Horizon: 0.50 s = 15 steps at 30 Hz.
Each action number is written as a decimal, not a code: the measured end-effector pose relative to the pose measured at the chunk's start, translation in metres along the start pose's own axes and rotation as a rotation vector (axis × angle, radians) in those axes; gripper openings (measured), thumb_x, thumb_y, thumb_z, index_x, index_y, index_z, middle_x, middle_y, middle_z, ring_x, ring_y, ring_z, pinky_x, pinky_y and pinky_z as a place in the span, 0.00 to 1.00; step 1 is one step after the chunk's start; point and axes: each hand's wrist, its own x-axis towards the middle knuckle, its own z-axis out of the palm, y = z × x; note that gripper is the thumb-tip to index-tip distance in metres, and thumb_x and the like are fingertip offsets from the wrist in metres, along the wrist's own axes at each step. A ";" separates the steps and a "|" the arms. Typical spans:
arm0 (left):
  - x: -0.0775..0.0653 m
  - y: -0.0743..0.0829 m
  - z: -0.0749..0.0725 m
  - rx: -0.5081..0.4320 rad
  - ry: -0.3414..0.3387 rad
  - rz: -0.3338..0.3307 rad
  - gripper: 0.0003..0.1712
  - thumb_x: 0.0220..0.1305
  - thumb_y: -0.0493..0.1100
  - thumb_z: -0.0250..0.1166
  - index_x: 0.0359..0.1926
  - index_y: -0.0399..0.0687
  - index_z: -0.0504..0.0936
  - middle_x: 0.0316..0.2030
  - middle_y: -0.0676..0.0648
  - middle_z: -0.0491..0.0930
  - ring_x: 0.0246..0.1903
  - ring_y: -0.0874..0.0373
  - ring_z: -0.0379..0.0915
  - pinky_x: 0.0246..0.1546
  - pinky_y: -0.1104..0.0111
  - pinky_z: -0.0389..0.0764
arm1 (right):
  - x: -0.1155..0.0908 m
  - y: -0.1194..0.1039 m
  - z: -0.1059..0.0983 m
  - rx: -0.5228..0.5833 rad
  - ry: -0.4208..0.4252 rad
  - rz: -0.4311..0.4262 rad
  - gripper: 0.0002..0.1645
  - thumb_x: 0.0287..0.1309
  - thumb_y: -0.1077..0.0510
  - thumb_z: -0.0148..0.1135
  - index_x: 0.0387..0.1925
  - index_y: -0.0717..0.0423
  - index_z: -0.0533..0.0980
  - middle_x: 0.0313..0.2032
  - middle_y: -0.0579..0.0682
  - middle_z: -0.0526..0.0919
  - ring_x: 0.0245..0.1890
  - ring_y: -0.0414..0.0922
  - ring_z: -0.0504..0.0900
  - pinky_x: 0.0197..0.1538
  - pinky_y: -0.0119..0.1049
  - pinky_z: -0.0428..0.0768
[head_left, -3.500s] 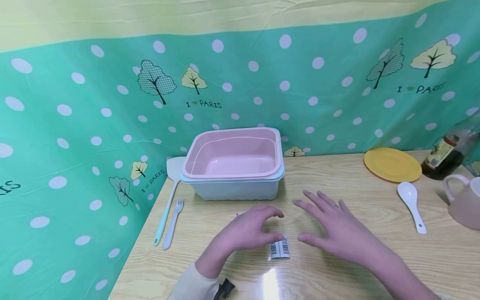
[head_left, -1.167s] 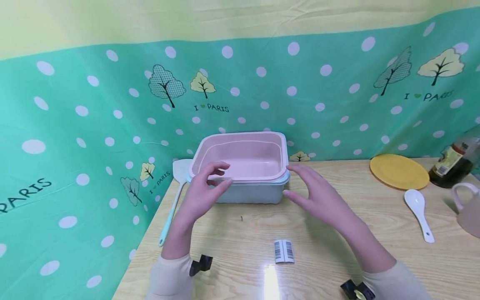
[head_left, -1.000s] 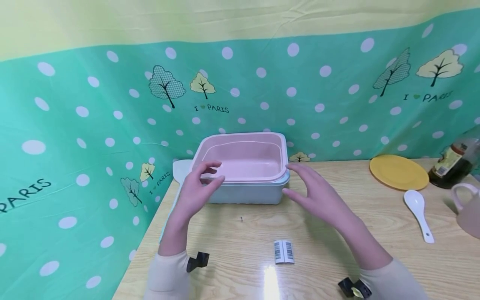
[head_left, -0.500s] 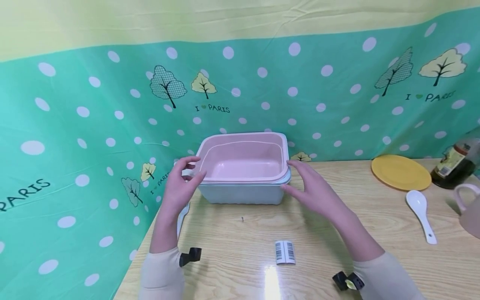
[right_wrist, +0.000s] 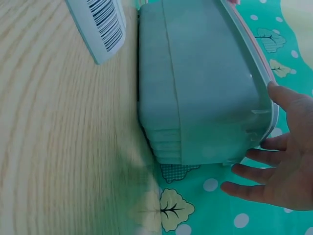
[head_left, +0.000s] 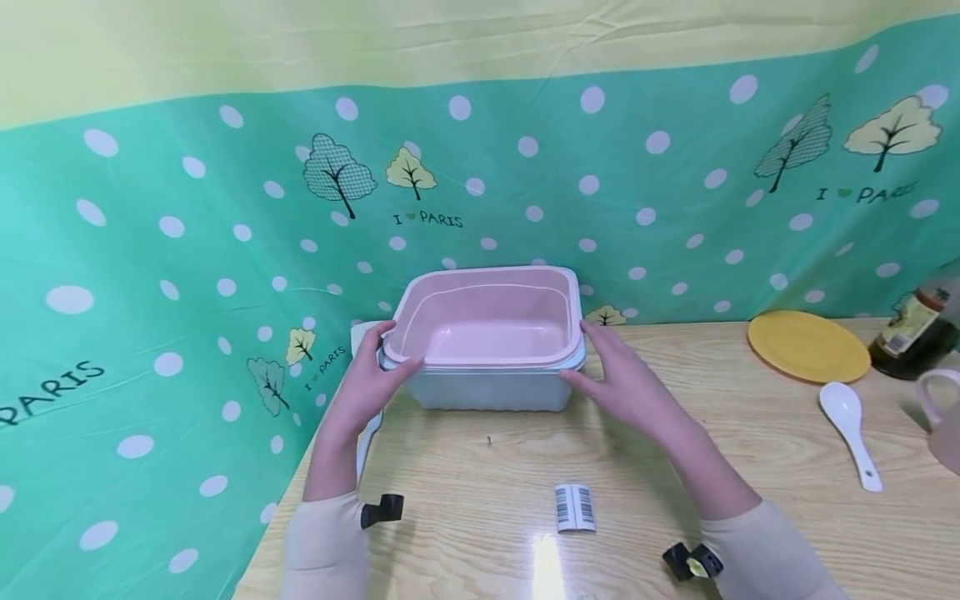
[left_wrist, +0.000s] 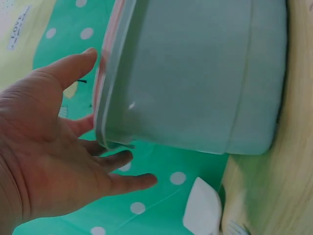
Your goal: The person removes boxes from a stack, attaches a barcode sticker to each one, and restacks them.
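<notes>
A pink plastic basin sits nested in a pale blue one at the back of the table. My left hand is at the left corner, thumb in front of the rim and fingers along the side. In the left wrist view its fingers are spread and fairly straight around the corner. At the opposite corner is my right hand. The right wrist view shows its thumb right at the rim, the other fingers extended beside the wall. Both basins rest together on the table.
Left of the basins lie a white-headed spatula and a fork, partly hidden by my left arm. A barcode label lies in front. To the right are a yellow plate, white spoon, sauce bottle and pink mug.
Both hands have moved from over the table front up to the basins' two sides. My left hand swung left past the front, then came in to the left corner. The basins stayed put.
</notes>
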 end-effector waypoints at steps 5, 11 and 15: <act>0.003 -0.008 0.003 -0.014 -0.033 -0.020 0.54 0.63 0.55 0.72 0.79 0.48 0.48 0.74 0.39 0.58 0.70 0.44 0.57 0.68 0.45 0.62 | -0.001 0.004 0.002 0.007 0.005 -0.009 0.54 0.66 0.33 0.59 0.80 0.54 0.49 0.77 0.60 0.52 0.76 0.62 0.52 0.70 0.65 0.58; 0.006 -0.013 0.003 -0.040 -0.048 -0.018 0.59 0.61 0.55 0.74 0.80 0.49 0.46 0.75 0.40 0.57 0.71 0.45 0.56 0.69 0.45 0.61 | 0.000 0.004 0.007 0.017 0.007 -0.006 0.55 0.68 0.31 0.55 0.81 0.52 0.44 0.79 0.58 0.48 0.77 0.60 0.50 0.71 0.64 0.55; 0.007 -0.016 0.002 -0.096 -0.072 0.014 0.59 0.60 0.52 0.75 0.80 0.50 0.46 0.74 0.41 0.58 0.71 0.45 0.56 0.70 0.46 0.59 | 0.001 0.002 0.011 0.017 -0.004 0.019 0.56 0.68 0.29 0.52 0.81 0.50 0.41 0.80 0.56 0.44 0.77 0.59 0.46 0.72 0.63 0.53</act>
